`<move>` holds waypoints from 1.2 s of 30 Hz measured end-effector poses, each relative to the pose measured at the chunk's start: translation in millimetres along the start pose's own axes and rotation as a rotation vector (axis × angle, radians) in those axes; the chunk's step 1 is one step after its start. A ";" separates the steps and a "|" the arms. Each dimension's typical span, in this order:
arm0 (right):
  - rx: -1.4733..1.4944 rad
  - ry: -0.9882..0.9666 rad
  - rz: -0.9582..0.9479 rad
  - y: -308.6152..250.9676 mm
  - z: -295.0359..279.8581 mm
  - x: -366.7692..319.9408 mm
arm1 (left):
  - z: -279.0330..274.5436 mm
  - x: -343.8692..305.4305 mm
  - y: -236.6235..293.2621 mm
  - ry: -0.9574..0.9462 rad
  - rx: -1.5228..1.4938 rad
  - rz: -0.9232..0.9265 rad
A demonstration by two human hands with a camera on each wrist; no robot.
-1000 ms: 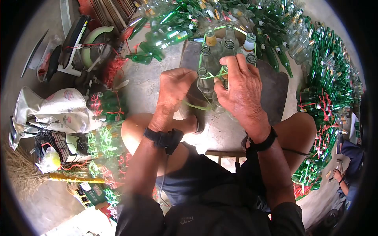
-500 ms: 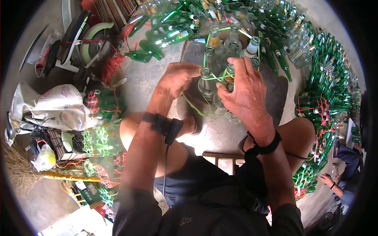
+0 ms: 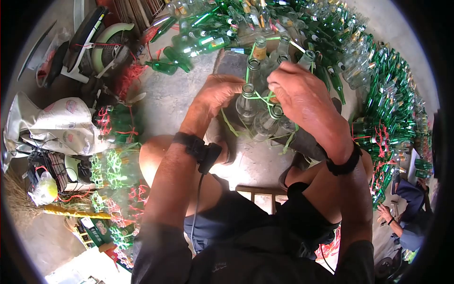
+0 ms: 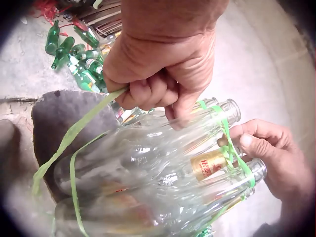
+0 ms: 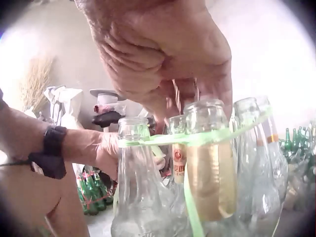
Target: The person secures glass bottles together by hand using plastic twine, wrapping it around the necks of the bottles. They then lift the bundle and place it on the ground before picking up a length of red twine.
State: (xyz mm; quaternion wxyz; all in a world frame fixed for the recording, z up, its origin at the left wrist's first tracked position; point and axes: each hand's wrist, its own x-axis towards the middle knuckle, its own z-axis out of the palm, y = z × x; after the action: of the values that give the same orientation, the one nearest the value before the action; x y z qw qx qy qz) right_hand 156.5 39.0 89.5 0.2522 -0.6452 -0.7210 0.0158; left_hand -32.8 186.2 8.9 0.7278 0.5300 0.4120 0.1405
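Note:
A cluster of upright clear glass bottles (image 3: 246,109) stands in front of me, some with gold labels (image 5: 212,180). Light green plastic strapping (image 5: 247,129) loops around their necks, with another band lower around the bodies. My left hand (image 3: 217,94) is beside the near-left bottle; in the left wrist view its curled fingers (image 4: 148,94) grip a loose tail of green strap (image 4: 74,133). Over the necks, my right hand (image 3: 305,90) pinches the strapping between thumb and fingers among the bottle tops, as the left wrist view shows.
Loose green and clear bottles (image 3: 364,61) are heaped beyond and along the right. Bundles tied with red and green strap (image 3: 113,165) stand at the left, near a white sack (image 3: 71,125) and a broom (image 3: 19,196). Another person (image 3: 406,213) is at the far right.
My right hand has turned over the bottle tops, its wrist swinging out to the right and uncovering the near bottles. My left hand stays by the near-left bottle.

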 end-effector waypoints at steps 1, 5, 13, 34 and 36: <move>-0.002 -0.001 -0.004 0.8 0.9 3.1 | 2.0 0.2 -0.9 0.011 -0.015 0.008; -0.016 -0.069 -0.077 10.8 15.5 10.5 | 6.0 -0.3 -0.7 0.013 -0.062 -0.012; 0.215 -0.261 0.081 9.0 17.2 28.8 | 3.5 8.1 -8.2 -0.005 -0.085 -0.029; 0.138 -0.339 -0.002 22.2 16.6 35.3 | 12.6 13.0 -5.3 0.059 0.030 0.008; 0.167 -0.226 -0.064 22.2 12.0 29.5 | 13.4 8.6 0.3 0.034 0.008 0.021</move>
State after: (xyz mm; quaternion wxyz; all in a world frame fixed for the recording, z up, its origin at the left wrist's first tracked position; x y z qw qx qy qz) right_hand 171.1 74.0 81.5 0.2227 -0.5929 -0.7610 0.1404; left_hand -17.3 183.1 6.6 0.7171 0.5345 0.4194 0.1556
